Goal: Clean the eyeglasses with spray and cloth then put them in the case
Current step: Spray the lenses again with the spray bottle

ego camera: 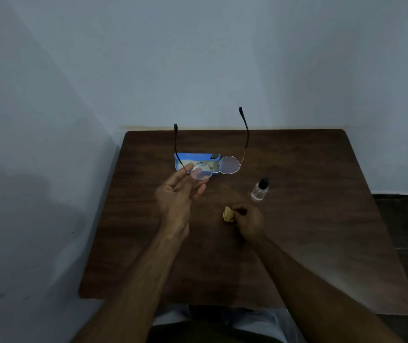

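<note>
- The left hand is holding the eyeglasses up above the table, fingers pinching the rim of 1 lens near the hinge; both temples are standing open and pointing away from the person
- The right hand is resting closed on the table, fist bunched around the yellow cloth
- The spray bottle is standing upright just beyond the right hand; the blue case is lying open behind the glasses
- Risk, as I am judging it: fingertips are lying against the lens, so they may be smearing it; a thin pinch at 1 side may be letting the frame twist or slip once the cloth presses
- The right hand, lifting toward the lens, may be clipping the bottle and tipping it
- Room is looking generous: bare wood is lying to the right and front; the wall is closing in on the left and the far edge
</note>
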